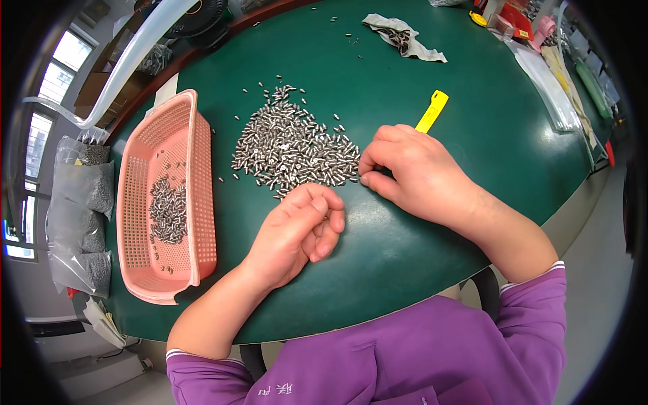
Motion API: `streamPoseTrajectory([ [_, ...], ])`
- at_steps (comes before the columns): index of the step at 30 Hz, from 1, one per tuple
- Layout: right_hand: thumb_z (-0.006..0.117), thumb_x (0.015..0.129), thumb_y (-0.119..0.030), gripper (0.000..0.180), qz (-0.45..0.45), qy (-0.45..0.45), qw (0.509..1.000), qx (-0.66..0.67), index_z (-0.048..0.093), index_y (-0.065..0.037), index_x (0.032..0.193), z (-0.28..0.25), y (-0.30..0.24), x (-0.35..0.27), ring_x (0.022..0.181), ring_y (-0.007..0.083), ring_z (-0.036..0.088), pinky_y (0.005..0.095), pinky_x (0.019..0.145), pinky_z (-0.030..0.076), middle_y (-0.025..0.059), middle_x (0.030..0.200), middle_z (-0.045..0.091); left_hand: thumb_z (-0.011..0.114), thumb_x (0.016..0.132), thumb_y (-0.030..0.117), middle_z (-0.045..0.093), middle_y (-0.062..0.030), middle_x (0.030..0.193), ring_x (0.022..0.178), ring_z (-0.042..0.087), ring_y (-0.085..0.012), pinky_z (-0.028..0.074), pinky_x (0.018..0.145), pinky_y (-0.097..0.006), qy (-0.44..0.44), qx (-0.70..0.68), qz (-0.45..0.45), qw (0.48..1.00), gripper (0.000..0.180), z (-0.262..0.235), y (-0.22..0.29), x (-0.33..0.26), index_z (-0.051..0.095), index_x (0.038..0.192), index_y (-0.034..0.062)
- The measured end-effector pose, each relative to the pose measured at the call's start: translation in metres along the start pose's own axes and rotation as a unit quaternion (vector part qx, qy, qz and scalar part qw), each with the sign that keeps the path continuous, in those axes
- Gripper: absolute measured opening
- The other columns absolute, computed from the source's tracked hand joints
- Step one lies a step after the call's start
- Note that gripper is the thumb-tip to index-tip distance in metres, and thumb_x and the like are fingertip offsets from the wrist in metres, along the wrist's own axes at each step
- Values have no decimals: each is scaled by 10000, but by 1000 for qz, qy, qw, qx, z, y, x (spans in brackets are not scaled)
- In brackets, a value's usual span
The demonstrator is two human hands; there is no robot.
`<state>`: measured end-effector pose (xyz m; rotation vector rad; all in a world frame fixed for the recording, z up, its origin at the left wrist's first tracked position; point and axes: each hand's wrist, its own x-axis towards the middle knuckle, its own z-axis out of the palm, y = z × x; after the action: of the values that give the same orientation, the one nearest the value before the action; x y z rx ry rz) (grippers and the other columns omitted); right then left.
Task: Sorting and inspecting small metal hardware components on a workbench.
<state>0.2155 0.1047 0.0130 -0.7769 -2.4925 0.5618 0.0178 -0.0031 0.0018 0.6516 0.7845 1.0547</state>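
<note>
My left hand [295, 231] curls loosely, my right hand [413, 169] is drawn narrow (from afar, I cannot tell if either holds anything), both beside a heap of metal pieces [290, 145] on the green tabletop [364, 270].

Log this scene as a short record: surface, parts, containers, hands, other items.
surface: green tabletop
parts: loose pile of small metal pieces, a few strays around it
basket: pink basket, left of the pile, with a smaller heap of similar pieces inside
left hand: left hand, curled at the pile's near edge; contents unclear
right hand: right hand, at the pile's right edge; grip unclear
other: yellow object beyond the right hand; crumpled white sheet at the far side
</note>
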Motion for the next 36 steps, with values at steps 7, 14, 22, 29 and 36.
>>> streamPoseTrajectory([
  [7, 708, 782, -67, 111, -69, -7, 969, 239, 657, -85, 878, 4, -14, 4, 767, 148, 558, 280, 647, 461, 18, 817, 569, 485, 978, 114, 580, -60, 864, 566, 456, -71, 344, 474, -192, 21, 19, -20, 999, 144, 5, 1, -1, 508, 1107, 55],
  [14, 707, 773, -78, 112, -68, 14, 972, 225, 655, -87, 872, 9, -12, 4, 814, 175, 572, 303, 694, 468, 22, 839, 583, 473, 985, 122, 591, -63, 857, 563, 471, -72, 349, 465, -192, 34, 6, -4, 999, 125, 4, -2, -1, 519, 1084, 61],
  [22, 682, 757, -112, 81, -24, 31, 999, 27, 630, -91, 816, 0, -1, 4, 855, 262, 550, 380, 739, 466, 58, 841, 556, 398, 1011, 193, 577, -69, 835, 557, 471, -89, 342, 459, -201, 8, -6, 2, 1000, 193, 2, 0, 1, 529, 1024, 52],
  [29, 707, 739, -99, 101, -35, 13, 999, 5, 636, -92, 810, 7, 0, 2, 840, 234, 545, 362, 724, 457, 37, 824, 534, 378, 1011, 210, 574, -73, 862, 567, 472, -109, 344, 467, -207, 28, 5, 3, 1000, 224, 7, 3, 0, 526, 1030, 42],
  [36, 696, 768, -94, 86, -44, 40, 997, 42, 628, -79, 818, 10, -3, 2, 816, 219, 556, 340, 705, 464, 42, 828, 552, 441, 988, 160, 573, -64, 883, 578, 470, -92, 349, 473, -204, 5, 4, 10, 1000, 182, 0, -1, 1, 528, 1095, 41],
])
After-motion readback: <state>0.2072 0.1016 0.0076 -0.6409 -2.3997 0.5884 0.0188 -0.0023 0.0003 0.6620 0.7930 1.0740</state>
